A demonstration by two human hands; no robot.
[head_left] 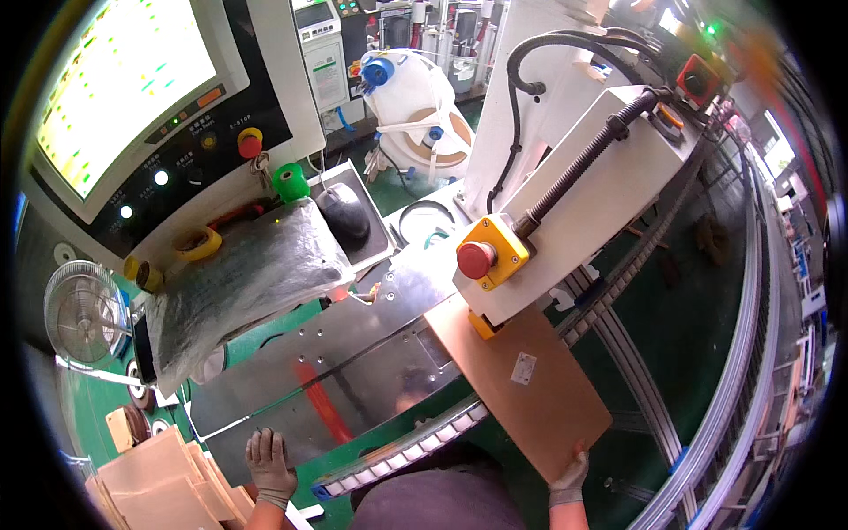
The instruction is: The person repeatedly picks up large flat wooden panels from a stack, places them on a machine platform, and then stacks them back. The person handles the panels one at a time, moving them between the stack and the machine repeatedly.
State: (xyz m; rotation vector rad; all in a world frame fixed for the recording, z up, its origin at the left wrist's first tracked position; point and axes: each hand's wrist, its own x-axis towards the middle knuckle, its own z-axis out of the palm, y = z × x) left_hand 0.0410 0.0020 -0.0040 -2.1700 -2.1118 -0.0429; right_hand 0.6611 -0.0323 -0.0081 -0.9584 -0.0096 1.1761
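Note:
My right hand, in a grey work glove, grips the near right corner of a flat brown board. A small white label is stuck on the board. Its far end lies at a white machine arm and a yellow part, which cover some of it. My left hand, also gloved, rests with its fingers stretched out at the near edge of a grey metal plate. It holds nothing that I can see.
A yellow box with a red stop button sits on the machine arm. A roller strip runs before me. Brown boards are stacked at lower left. A plastic-covered keyboard tray, mouse, fan and control screen stand left.

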